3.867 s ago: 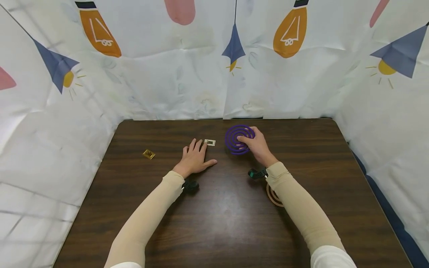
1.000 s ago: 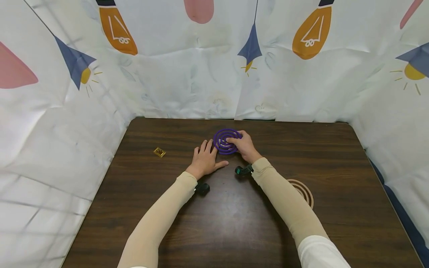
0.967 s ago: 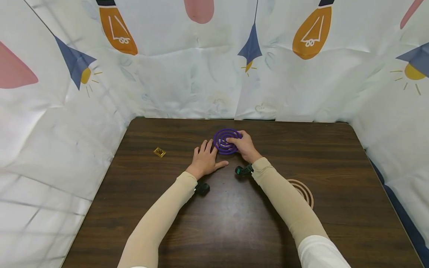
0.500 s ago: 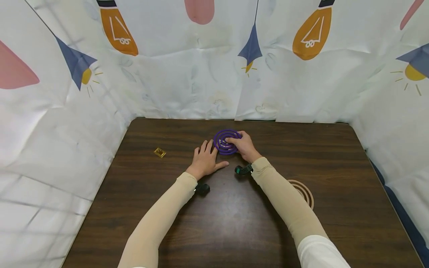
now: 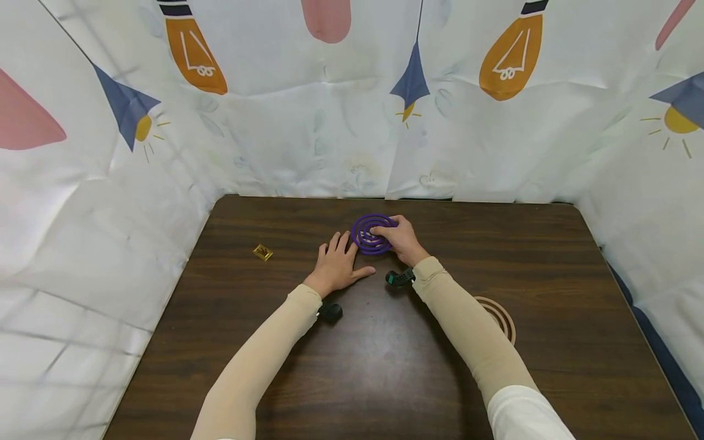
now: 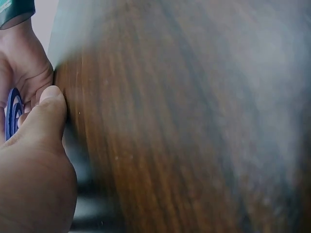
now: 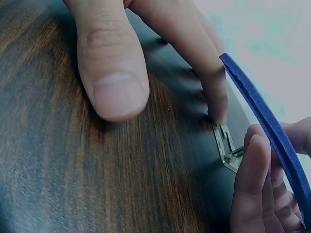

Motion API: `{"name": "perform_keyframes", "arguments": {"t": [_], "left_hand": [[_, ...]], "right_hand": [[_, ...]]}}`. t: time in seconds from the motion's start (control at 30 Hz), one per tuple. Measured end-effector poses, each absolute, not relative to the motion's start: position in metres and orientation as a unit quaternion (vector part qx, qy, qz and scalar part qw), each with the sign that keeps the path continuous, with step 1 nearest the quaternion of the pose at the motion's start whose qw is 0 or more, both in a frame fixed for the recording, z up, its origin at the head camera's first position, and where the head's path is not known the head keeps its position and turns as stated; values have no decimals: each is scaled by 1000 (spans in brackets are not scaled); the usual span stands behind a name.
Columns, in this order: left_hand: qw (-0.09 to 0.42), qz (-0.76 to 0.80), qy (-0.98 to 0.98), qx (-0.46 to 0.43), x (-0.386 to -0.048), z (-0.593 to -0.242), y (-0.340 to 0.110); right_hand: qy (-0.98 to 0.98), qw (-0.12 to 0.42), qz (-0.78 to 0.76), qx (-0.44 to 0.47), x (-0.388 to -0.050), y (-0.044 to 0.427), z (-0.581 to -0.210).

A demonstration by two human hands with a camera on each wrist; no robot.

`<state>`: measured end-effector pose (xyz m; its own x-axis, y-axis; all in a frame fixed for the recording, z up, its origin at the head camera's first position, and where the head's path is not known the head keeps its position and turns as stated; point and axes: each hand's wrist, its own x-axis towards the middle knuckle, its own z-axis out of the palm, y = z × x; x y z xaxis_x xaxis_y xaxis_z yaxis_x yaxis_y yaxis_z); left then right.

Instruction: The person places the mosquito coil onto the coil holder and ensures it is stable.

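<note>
The purple coil [image 7: 274,128] is being pinched by the right hand [image 5: 404,239], roughly level above the small metal frame [image 7: 225,159], which is being touched by the nearer, spread left hand [image 5: 333,267].

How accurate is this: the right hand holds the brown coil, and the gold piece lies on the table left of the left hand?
Wrong coil: the head view shows the right hand holding the purple coil. The gold piece does lie on the table left of the left hand.
</note>
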<state>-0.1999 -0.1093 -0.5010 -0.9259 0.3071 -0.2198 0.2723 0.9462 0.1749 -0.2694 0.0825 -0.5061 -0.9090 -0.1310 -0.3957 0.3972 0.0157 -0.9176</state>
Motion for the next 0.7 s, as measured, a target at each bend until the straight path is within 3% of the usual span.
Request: {"name": "perform_keyframes", "arguments": {"t": [0.7], "left_hand": [[116,89,975,165,-200,-502,-116]], "right_hand": [[694,214,-680,100,-274,87,-502]]}}
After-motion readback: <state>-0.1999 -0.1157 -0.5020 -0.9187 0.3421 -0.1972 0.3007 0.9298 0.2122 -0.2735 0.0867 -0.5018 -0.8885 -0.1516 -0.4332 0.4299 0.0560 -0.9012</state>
